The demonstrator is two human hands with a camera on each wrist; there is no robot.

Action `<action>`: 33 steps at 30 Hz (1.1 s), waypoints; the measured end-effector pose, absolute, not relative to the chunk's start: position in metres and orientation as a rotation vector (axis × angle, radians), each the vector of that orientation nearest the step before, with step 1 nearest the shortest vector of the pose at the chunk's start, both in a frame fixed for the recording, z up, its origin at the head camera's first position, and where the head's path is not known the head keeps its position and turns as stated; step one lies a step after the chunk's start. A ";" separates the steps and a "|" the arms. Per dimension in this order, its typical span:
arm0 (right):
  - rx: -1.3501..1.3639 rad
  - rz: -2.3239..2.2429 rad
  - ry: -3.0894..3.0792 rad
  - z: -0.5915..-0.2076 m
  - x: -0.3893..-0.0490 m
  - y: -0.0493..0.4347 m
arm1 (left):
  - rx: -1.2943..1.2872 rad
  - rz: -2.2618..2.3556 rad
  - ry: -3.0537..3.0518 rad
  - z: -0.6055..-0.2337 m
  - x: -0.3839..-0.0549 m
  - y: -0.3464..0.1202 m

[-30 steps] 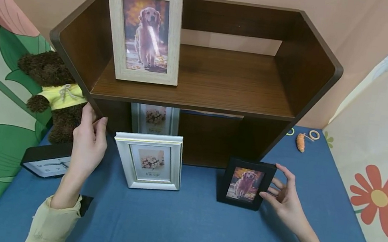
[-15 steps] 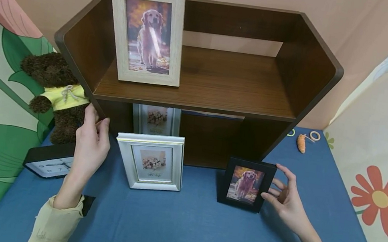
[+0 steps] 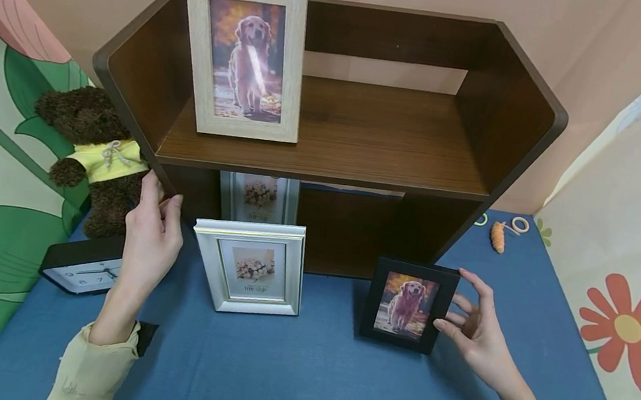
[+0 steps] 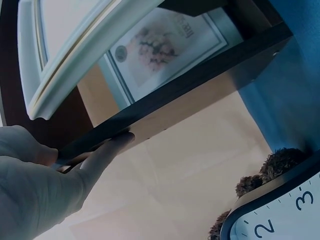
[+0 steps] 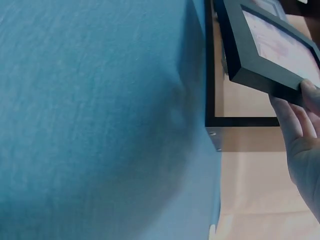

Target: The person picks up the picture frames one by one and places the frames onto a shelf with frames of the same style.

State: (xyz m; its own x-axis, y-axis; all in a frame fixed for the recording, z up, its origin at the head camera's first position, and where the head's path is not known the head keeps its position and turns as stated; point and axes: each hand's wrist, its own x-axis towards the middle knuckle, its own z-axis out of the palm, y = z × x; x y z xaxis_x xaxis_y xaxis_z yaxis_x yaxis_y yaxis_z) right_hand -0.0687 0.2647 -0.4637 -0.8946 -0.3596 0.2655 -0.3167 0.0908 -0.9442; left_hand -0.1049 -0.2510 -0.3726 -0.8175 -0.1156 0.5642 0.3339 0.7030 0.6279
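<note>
My right hand [image 3: 478,333] grips the right edge of a small black picture frame [image 3: 443,302] with a dog photo; its thumb lies on the front. In the right wrist view the black frame [image 5: 270,77] is tilted close over the blue cloth. My left hand [image 3: 150,239] pinches the front edge of the dark brown shelf's [image 3: 323,179] left side panel, thumb on one face and fingers on the other, as the left wrist view shows at the panel [image 4: 165,100]. A silver picture frame [image 3: 292,276] with a flower print stands in front of the shelf.
A large whitish frame [image 3: 233,126] stands on the upper shelf at left; another flower-print frame [image 3: 290,203] is on the lower level. A brown teddy bear [image 3: 106,207] and black-cased clock [image 3: 80,274] are beside my left hand. A small orange toy [image 3: 497,236] lies at right.
My right hand has raised the black frame slightly and shifted it a little to the right. The left hand keeps its hold on the shelf; the whole view has drifted slightly.
</note>
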 end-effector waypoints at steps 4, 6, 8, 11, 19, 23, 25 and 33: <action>-0.715 -1.970 2.296 -0.458 -0.066 0.264 | -0.167 -0.991 -2.325 -0.373 -0.105 -0.251; -0.718 -1.963 2.299 -0.456 -0.065 0.264 | -0.169 -0.990 -2.320 -0.373 -0.105 -0.252; -0.727 -1.960 2.296 -0.454 -0.065 0.264 | -0.173 -0.991 -2.319 -0.373 -0.105 -0.252; -0.740 -1.961 2.283 -0.452 -0.063 0.264 | -0.175 -0.985 -2.323 -0.373 -0.105 -0.252; -0.763 -1.968 2.259 -0.444 -0.061 0.262 | -0.162 -0.964 -2.338 -0.372 -0.104 -0.251; -0.778 -1.952 2.249 -0.441 -0.059 0.260 | -0.170 -0.966 -2.325 -0.372 -0.104 -0.251; -0.784 -1.948 2.245 -0.441 -0.059 0.259 | -0.172 -0.965 -2.323 -0.373 -0.104 -0.251; -0.807 -1.971 2.235 -0.439 -0.056 0.259 | -0.169 -0.953 -2.337 -0.372 -0.104 -0.250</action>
State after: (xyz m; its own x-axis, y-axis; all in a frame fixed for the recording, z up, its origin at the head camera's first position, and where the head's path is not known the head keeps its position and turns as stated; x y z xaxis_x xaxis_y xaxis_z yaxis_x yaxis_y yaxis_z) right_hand -0.0564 0.2587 -0.4390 -0.8620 -0.4129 0.2941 -0.3435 0.0491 -0.9379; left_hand -0.1043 -0.2500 -0.3718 -0.8105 -0.1041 0.5764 0.3287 0.7337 0.5947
